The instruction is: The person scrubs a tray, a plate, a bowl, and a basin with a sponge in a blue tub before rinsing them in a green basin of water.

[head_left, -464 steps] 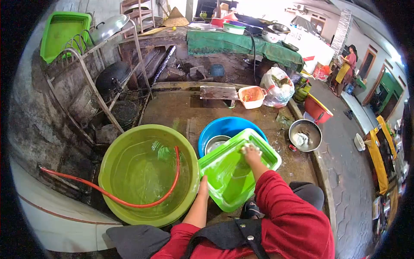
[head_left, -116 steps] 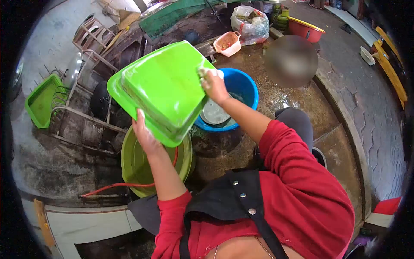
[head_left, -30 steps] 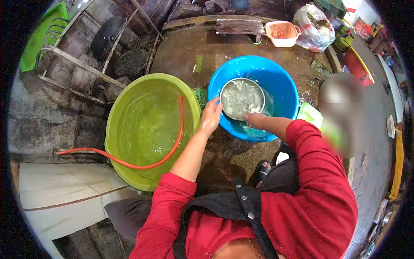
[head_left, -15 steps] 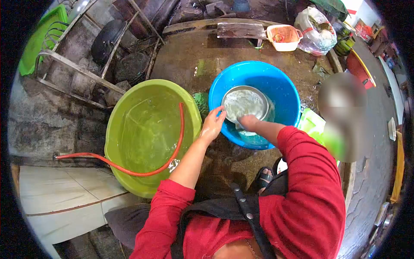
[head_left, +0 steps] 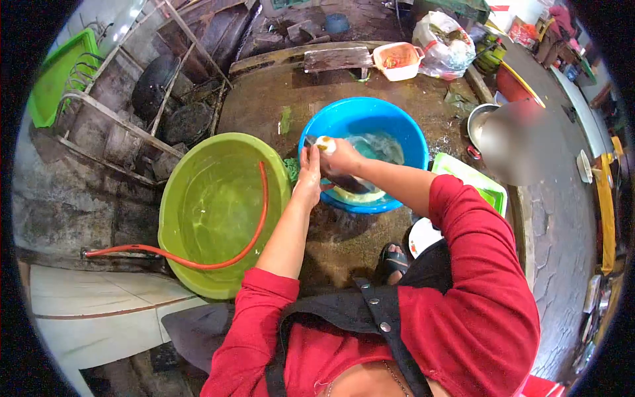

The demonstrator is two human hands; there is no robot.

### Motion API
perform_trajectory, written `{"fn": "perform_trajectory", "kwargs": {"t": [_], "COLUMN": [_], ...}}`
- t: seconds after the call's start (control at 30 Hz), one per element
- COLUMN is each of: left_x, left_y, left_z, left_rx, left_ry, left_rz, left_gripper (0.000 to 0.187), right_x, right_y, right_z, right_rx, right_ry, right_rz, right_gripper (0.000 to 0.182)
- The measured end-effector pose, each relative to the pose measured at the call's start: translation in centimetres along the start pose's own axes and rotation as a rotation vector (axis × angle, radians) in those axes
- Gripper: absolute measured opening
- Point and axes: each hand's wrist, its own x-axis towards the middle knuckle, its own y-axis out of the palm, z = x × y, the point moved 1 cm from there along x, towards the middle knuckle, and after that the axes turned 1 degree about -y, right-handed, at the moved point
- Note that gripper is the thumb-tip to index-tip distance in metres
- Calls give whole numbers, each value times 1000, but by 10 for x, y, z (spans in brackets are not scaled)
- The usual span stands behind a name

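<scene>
Over the blue tub (head_left: 413, 132), a metal basin (head_left: 345, 182) is tipped up on its side, its inside mostly hidden. My left hand (head_left: 308, 177) grips it by the rim on the left. At its upper edge, my right hand (head_left: 344, 157) is closed around a small white and yellow-brown wad (head_left: 324, 145), pressed against the metal; I cannot make out its kind. Cloudy water (head_left: 380, 147) lies in the tub below. Close to my left forearm stands the olive-green tub (head_left: 173, 205) of water, with an orange hose (head_left: 261, 218) curving into it.
To the right are a green and white basket (head_left: 440, 162), a white dish (head_left: 423, 235) and a metal pot (head_left: 477, 122) near a blurred area. Behind the tub stand a low wooden bench (head_left: 337, 59), an orange-white container (head_left: 399, 73) and a full plastic bag (head_left: 446, 49). A metal rack (head_left: 119, 109) stands left.
The basin has gone from lying level in the blue tub to standing tilted at its left side. My right hand has moved up and left, showing the white and yellow-brown wad. The view has shifted slightly.
</scene>
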Motion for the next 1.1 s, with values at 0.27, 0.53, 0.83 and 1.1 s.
{"fn": "perform_trajectory", "kwargs": {"t": [0.27,0.53,0.83,1.1], "left_x": [-13,-53,-67,-61], "left_y": [-45,-93,-51,-89], "left_z": [-5,-21,-32,-51], "left_rx": [-65,-130,292,125], "left_ry": [369,407,527,575], "left_rz": [-199,-339,-421,-389], "left_gripper": [58,46,39,38], "right_x": [-51,-58,-29,-55], "right_y": [50,47,89,64], "right_z": [32,30,39,-19], "right_rx": [513,-512,85,-215], "right_ry": [18,-297,-253,-177], "right_rz": [368,350,-113,231], "right_gripper": [34,29,55,40]}}
